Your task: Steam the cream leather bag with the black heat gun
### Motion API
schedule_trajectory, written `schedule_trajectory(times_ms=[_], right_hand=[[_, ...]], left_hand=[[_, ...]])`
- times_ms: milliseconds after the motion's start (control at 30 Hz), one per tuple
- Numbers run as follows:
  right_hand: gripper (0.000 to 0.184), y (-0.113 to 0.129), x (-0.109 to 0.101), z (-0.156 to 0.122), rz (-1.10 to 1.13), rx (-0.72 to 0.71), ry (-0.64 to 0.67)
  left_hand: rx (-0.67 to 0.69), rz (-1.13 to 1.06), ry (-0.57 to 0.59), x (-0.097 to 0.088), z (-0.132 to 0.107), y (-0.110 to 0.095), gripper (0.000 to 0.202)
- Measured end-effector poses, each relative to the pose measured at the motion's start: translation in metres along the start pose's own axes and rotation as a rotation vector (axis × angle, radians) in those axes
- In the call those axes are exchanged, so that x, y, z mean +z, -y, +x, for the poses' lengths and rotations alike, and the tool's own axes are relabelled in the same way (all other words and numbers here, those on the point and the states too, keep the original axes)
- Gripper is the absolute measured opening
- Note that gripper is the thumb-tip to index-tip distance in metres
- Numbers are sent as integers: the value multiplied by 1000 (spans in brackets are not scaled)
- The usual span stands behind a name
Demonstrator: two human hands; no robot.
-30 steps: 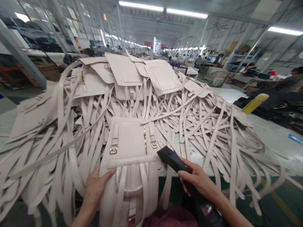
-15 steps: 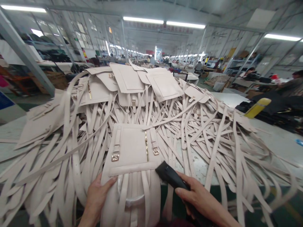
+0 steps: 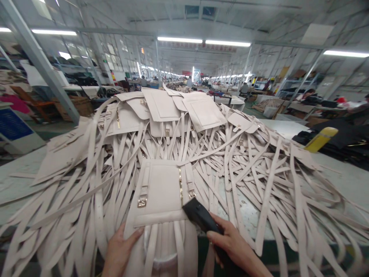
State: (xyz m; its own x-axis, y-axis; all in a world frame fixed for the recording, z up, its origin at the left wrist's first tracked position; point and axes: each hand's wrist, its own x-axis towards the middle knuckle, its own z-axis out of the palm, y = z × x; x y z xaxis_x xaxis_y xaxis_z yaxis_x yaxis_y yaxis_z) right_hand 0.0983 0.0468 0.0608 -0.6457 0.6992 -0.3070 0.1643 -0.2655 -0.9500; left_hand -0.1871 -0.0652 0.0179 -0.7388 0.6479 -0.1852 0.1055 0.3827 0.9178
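Note:
A beige leather-look bag piece [image 3: 163,192] with gold buckles, a gold zip and hanging straps lies in front of me, its lower part toward my body. My left hand [image 3: 122,246] holds its left edge, thumb on top and the other fingers hidden beneath. In my right hand [image 3: 230,240] is a black hair-clipper-like tool [image 3: 201,217]. Its wide tip rests on or just above the bag piece, near the zip's lower end and the right buckle; I cannot tell whether it touches.
A large heap of beige bag pieces [image 3: 206,109] with many loose straps [image 3: 268,200] covers much of the pale table [image 3: 20,165]. At the right lie a yellow object [image 3: 321,139] and dark material [image 3: 351,138]. A metal post [image 3: 43,61] stands at left. People sit farther back.
The tool in my right hand has moved a little left, over the bag piece near the buckle. My left hand keeps its hold. The whole view has shifted slightly.

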Motion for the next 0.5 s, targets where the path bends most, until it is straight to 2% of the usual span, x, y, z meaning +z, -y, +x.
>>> schedule_trajectory(times_ms=[133, 200, 333, 400, 500], right_hand=[[54, 5, 5, 6, -3, -73, -123], [57, 8, 1, 0, 1, -53, -145], [61, 8, -8, -24, -78, 17, -26], [57, 5, -8, -34, -149, -20, 47], [51, 5, -6, -39, -211, -80, 81]], left_hand=[[-20, -55, 44, 1, 0, 3, 54], [-33, -66, 15, 1, -1, 5, 55], [-40, -80, 0, 1, -3, 6, 54], [-17, -80, 30, 1, -3, 6, 53], [42, -25, 73, 0, -2, 2, 54]])
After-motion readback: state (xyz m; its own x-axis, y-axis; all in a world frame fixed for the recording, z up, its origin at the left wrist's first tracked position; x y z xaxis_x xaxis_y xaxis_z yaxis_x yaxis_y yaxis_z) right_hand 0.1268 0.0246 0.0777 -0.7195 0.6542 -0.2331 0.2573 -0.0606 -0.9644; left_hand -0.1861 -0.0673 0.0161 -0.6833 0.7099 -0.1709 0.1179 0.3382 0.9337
